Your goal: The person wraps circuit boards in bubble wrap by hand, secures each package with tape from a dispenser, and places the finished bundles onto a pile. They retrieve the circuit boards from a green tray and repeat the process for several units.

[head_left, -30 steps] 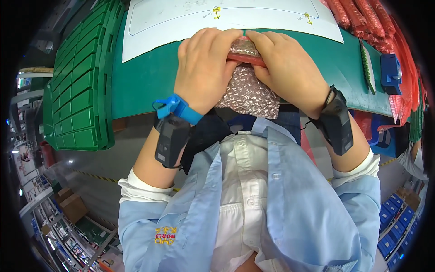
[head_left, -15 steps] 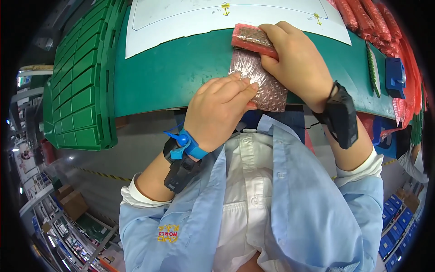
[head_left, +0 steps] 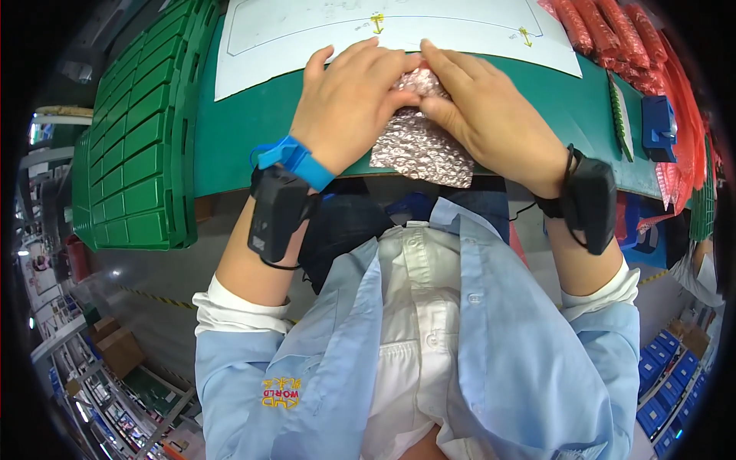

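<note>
A sheet of bubble wrap (head_left: 423, 149) lies at the near edge of the green table, its loose end reaching over the edge toward me. At its far end, a wrapped bundle (head_left: 421, 83) sits between my two hands, mostly covered by fingers, with a little red showing at the top. My left hand (head_left: 349, 103) closes on the left side of the bundle, fingers over the far side and thumb nearer me. From the right, my right hand (head_left: 491, 119) grips the other side, its thumb close to the left thumb. What lies inside the wrap is hidden.
A white sheet (head_left: 307, 57) with a drawn outline and yellow marks covers the far table. Green crates (head_left: 138, 146) stand at the left. Red bubble-wrapped bundles (head_left: 613, 34), a green-and-white strip (head_left: 622, 115) and a blue holder (head_left: 659, 129) are on the right.
My left hand has moved up from the loose wrap to the bundle's left side. The bundle has come down onto the sheet, and my right hand has turned to grip its right side.
</note>
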The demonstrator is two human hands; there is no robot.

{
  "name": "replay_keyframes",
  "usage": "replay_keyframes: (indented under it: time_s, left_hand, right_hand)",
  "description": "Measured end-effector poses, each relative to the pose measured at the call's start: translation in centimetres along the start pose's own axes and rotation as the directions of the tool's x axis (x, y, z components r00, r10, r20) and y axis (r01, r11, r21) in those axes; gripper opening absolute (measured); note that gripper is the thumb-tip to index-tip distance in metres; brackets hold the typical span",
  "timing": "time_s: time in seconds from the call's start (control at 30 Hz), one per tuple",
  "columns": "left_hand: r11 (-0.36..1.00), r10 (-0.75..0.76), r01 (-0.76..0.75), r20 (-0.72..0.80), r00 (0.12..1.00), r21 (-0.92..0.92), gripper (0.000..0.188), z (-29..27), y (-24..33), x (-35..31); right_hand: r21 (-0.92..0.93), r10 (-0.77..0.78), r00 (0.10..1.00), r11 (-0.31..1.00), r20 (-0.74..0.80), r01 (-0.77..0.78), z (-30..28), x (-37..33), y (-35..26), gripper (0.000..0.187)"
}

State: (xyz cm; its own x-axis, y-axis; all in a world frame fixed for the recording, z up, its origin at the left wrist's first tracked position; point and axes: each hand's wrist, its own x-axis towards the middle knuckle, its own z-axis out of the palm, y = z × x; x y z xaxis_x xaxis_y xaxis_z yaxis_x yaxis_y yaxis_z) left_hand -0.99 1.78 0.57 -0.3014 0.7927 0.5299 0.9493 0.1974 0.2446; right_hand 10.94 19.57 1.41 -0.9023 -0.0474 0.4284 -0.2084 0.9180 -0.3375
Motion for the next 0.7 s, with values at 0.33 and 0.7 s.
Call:
replay_keyframes:
  time_s: [0.33, 0.7]
  left_hand:
    - [0.997, -0.037, 0.039, 0.024, 0.999, -0.073, 0.038, -0.9, 1.1, -3.1]
    - [0.963, -0.166, 0.126, -0.157, 0.973, -0.239, 0.046, -1.4, 2.9, -5.1]
  right_hand:
    - [0.257, 0.229, 0.947, 0.924, 0.225, -0.284, -1.6, 0.1, -1.1, 0.041]
    - [0.04, -0.038, 0.998, 0.998, -0.044, 0.04, -0.5, -1.2, -2.2, 0.046]
